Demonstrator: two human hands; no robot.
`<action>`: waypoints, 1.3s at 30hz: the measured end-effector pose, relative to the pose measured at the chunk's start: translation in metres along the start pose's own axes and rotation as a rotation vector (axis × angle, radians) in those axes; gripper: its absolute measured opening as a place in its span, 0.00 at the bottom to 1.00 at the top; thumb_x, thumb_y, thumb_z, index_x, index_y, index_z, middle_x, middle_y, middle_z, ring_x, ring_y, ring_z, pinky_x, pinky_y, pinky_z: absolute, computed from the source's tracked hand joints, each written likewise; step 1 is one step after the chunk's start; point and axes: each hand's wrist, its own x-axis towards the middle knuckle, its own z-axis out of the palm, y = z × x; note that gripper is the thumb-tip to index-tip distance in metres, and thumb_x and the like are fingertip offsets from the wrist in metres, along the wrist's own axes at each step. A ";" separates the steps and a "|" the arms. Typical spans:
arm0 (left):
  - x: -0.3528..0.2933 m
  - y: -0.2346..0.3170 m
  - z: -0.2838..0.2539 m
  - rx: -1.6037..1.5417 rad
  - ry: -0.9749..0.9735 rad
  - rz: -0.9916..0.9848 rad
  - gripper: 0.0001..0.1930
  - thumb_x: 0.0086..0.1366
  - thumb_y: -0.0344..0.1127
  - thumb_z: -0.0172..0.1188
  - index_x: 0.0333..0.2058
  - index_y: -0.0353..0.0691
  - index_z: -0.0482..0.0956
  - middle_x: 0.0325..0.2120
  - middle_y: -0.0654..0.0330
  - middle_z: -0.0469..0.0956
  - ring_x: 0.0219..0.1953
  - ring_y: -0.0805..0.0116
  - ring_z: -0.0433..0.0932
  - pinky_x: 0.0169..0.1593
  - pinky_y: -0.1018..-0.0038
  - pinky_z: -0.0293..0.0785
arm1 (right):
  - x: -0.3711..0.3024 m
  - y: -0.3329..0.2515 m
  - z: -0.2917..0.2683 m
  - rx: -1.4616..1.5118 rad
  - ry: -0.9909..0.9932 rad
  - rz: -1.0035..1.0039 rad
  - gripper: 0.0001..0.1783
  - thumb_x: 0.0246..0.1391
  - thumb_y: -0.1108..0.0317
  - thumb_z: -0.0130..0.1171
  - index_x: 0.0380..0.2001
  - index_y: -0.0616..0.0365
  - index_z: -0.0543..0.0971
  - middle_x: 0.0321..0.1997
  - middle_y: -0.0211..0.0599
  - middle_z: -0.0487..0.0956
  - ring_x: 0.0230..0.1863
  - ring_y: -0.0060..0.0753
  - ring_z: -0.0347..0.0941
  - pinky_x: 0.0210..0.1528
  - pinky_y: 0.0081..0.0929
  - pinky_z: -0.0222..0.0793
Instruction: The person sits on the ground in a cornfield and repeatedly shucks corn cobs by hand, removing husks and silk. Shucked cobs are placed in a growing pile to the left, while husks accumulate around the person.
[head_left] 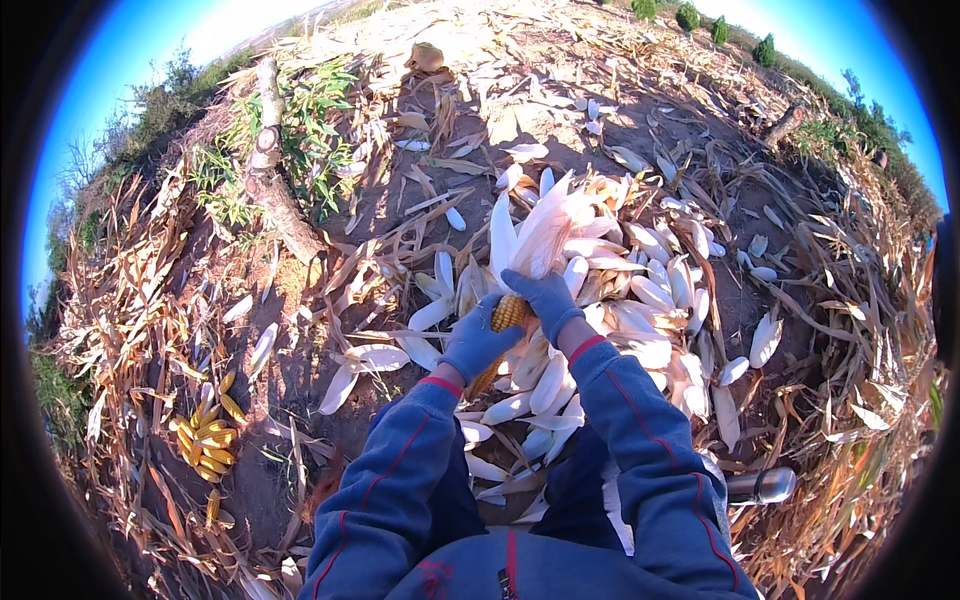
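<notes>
Both my hands wear blue-grey gloves and meet over the heap in front of me. My left hand (pixel 474 338) is closed round a yellow ear of corn (pixel 509 312), whose bare kernels show between the two hands. More yellow kernels show below that hand; whether they belong to the same ear I cannot tell. Just up and to the right, my right hand (pixel 545 299) is closed on the pale husk (pixel 545 235), which fans out away from me, peeled back from the ear. Around and beneath lie many unpeeled ears in whitish husks (pixel 650 290).
A small pile of peeled yellow corn ears (pixel 204 440) lies at lower left. Farther up on the left stands a cut tree trunk (pixel 270 190) among green shoots. A metal flask (pixel 762 486) rests by my right side. Dry stalks and leaves (pixel 840 350) cover much of the ground.
</notes>
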 end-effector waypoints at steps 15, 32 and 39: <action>-0.010 0.009 0.006 0.338 -0.009 0.037 0.29 0.43 0.44 0.69 0.45 0.43 0.73 0.37 0.53 0.77 0.40 0.54 0.77 0.44 0.64 0.72 | 0.000 0.001 0.021 0.270 0.247 -0.164 0.23 0.52 0.58 0.59 0.45 0.66 0.73 0.40 0.39 0.77 0.38 0.29 0.73 0.41 0.25 0.68; -0.010 0.017 -0.002 0.772 0.062 0.080 0.16 0.41 0.33 0.63 0.33 0.42 0.76 0.30 0.54 0.77 0.37 0.55 0.77 0.41 0.62 0.73 | -0.016 -0.006 0.007 0.133 -0.135 -0.169 0.25 0.50 0.61 0.60 0.50 0.61 0.71 0.41 0.35 0.76 0.39 0.27 0.73 0.43 0.24 0.69; -0.013 0.021 -0.020 0.687 0.115 -0.034 0.16 0.40 0.36 0.65 0.32 0.41 0.77 0.30 0.53 0.78 0.36 0.54 0.77 0.40 0.63 0.74 | -0.015 -0.017 -0.014 -0.086 -0.328 -0.003 0.28 0.46 0.60 0.66 0.46 0.64 0.70 0.39 0.35 0.77 0.35 0.24 0.74 0.34 0.22 0.72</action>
